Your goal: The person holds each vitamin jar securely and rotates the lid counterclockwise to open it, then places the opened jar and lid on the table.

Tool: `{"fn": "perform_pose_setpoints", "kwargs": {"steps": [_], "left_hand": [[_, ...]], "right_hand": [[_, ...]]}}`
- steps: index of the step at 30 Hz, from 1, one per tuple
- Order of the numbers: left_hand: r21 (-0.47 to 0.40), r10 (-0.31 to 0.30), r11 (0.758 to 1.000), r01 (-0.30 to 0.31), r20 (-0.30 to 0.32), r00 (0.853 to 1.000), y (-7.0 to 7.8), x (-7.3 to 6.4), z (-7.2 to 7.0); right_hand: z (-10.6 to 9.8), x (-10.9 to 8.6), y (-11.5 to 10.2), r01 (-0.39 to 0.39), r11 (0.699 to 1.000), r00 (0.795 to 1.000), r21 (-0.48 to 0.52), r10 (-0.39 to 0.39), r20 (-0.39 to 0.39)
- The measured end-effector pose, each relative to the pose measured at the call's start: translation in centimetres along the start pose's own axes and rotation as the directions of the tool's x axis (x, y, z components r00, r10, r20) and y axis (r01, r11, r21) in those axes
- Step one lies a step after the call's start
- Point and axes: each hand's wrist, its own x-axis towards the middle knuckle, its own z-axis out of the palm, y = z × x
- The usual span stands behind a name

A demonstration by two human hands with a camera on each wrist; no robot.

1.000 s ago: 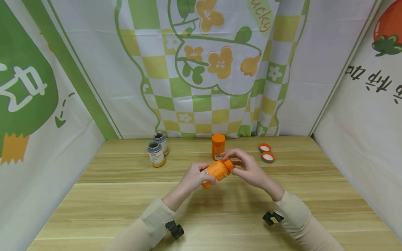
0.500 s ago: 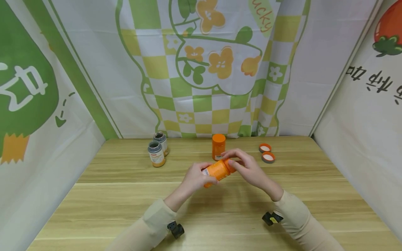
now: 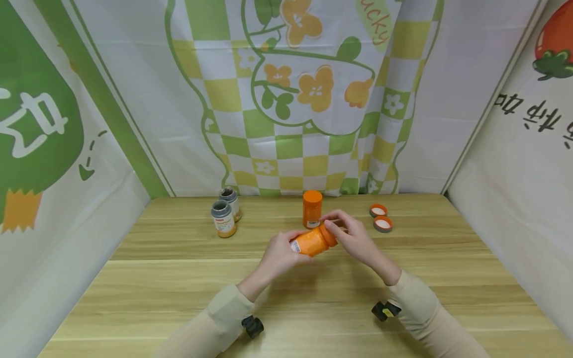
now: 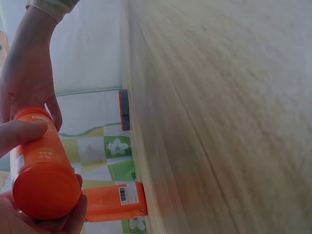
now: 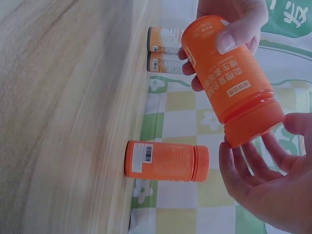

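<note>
My left hand (image 3: 279, 252) grips an orange bottle (image 3: 310, 242) round its body. The bottle is tilted in the air above the table, its capped end pointing to the right. At that end my right hand (image 3: 355, 241) has its thumb and fingers round the ridged orange cap (image 5: 254, 123). In the right wrist view the left thumb (image 5: 239, 36) lies along the bottle's printed side. The left wrist view shows the bottle's round base (image 4: 46, 191) toward the camera. Just behind the hands a second orange bottle (image 3: 312, 210) stands upright with its cap on.
Two open grey-necked jars (image 3: 223, 220) with white and orange labels stand at the back left. At the back right, two orange-and-grey lids (image 3: 382, 224) lie with their white insides up. A patterned curtain (image 3: 286, 149) hangs behind the wooden table (image 3: 179, 288).
The held bottle has turned slightly and lies flatter, with more of its barcode label showing. My right thumb has shifted from below the cap up onto its near side. Everything else stays put.
</note>
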Motion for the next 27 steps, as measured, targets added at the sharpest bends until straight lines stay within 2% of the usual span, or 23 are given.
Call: {"fn": "perform_pose_setpoints", "kwargs": {"steps": [4,8,13,19,27], "left_hand": [[0.020,0.017,1.000,-0.017,-0.020,1.000,0.09,0.04,0.09],[0.053,0.040,0.998,-0.037,-0.052,0.998,0.15,0.08,0.18],[0.095,0.057,0.994,-0.049,-0.085,0.995,0.21,0.02,0.29],[0.128,0.063,0.991,-0.050,-0.103,0.993,0.35,-0.05,0.28],[0.082,0.048,0.996,-0.039,-0.108,0.993,0.75,-0.22,0.04]], "right_hand": [[-0.13,0.17,0.23,-0.102,0.994,0.995,0.028,0.102,0.002],[-0.24,0.20,0.42,-0.207,0.977,0.978,0.060,0.205,0.030],[-0.37,0.01,0.41,-0.277,0.959,0.959,0.052,0.274,0.068],[-0.48,-0.13,0.33,-0.303,0.950,0.950,0.072,0.295,0.101],[-0.66,-0.21,0.10,-0.253,0.960,0.964,0.118,0.240,0.116]]}}
